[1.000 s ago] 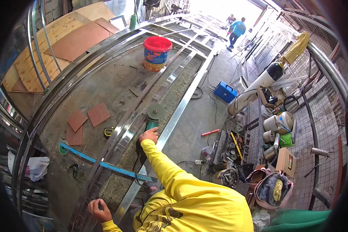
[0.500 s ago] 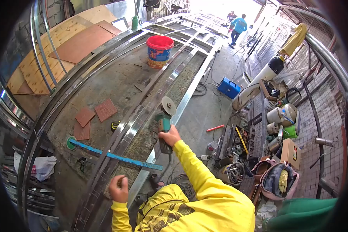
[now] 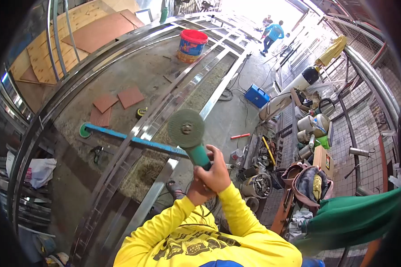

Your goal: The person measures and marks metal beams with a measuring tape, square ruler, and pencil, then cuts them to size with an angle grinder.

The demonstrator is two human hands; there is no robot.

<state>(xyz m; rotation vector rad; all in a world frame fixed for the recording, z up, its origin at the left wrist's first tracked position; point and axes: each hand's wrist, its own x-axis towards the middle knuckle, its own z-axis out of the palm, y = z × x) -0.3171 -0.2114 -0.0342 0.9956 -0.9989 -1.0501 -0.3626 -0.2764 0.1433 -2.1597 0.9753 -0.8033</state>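
In front of my chest, an angle grinder [image 3: 198, 156] with a green body is held up, its round disc [image 3: 179, 122] facing me. My right hand [image 3: 217, 173] is wrapped around the body. Just below it, my left hand [image 3: 198, 192] closes on the handle end, its fingers partly hidden behind the right hand. Beneath the grinder runs a long metal frame [image 3: 140, 135] of rails and crosspieces. A blue strip [image 3: 133, 139] lies across its rails, its left end by a green round piece [image 3: 85, 129].
Inside the frame are a red-rimmed bucket [image 3: 192, 46], reddish tiles [image 3: 130, 97] and a tape measure [image 3: 141, 112]. To the right are a blue case [image 3: 256, 95], a red stick [image 3: 240, 136], cables and a can of small parts [image 3: 257, 185]. Two people stand at the far end.
My left hand has come up from the lower left onto the grinder's handle. The grinder has been drawn closer and its disc turned toward me. The view has shifted slightly.
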